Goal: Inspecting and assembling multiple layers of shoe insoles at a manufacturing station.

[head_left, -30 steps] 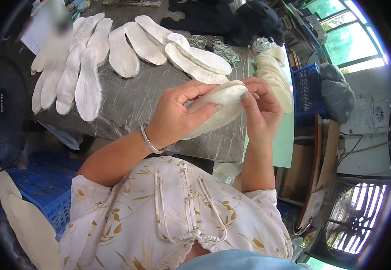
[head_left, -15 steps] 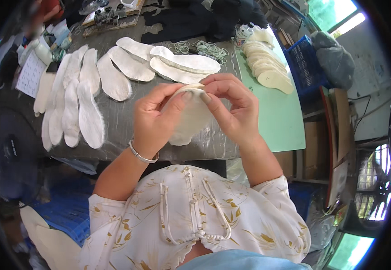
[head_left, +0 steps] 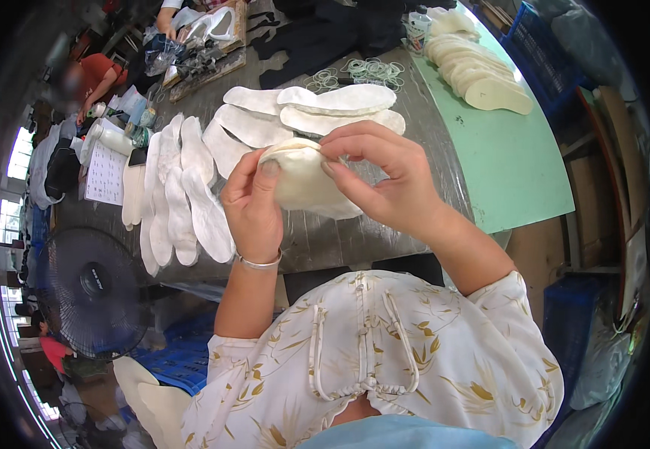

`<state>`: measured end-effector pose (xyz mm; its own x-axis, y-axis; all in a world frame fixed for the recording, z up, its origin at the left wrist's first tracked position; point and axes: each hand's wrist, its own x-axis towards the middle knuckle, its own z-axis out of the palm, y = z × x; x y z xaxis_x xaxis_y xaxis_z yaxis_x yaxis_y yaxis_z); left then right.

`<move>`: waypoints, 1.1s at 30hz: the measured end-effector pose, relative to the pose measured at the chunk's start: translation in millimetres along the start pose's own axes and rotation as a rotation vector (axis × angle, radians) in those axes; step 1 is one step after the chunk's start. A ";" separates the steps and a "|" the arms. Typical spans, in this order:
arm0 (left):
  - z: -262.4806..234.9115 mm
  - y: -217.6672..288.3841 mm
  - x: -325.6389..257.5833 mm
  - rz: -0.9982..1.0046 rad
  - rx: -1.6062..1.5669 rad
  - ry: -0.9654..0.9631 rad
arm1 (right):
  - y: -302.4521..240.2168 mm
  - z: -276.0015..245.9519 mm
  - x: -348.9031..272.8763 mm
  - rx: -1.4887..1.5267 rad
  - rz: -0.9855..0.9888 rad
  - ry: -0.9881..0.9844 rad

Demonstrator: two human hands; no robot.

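Between my hands, above the near part of the table, is a cream shoe insole (head_left: 308, 185), its layered upper edge facing away from me and its lower end hanging down to the right. My left hand (head_left: 254, 206) pinches its left edge, thumb on the near face and fingers behind. The thumb and index finger of my right hand (head_left: 388, 176) are closed on the top edge at the right. Just beyond lie white fleecy insoles (head_left: 343, 120), several side by side. More white insoles (head_left: 179, 194) fan out to the left of my left hand.
Cream insole pieces (head_left: 482, 75) lie overlapped on a green board (head_left: 508, 165) at the right. Rubber bands (head_left: 370, 71) and black cloth (head_left: 325, 45) are at the back. A black fan (head_left: 93, 280) stands left of the table. A person in red (head_left: 104, 78) is at far left.
The view has swung left, so the table appears further right. The insole has tilted, its lower end now pointing right, and my right hand has shifted along its top edge.
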<state>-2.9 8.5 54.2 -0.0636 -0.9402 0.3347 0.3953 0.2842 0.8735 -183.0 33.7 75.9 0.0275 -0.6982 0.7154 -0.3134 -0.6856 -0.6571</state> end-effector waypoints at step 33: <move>13.1 -24.2 -0.5 0.102 0.177 0.212 | 20.4 35.0 -6.3 -0.154 -0.150 0.200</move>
<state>-24.4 4.6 37.5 0.1690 -0.9180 0.3588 0.2228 0.3902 0.8934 -156.3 16.9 49.7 -0.0981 -0.5264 0.8446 -0.4609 -0.7281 -0.5074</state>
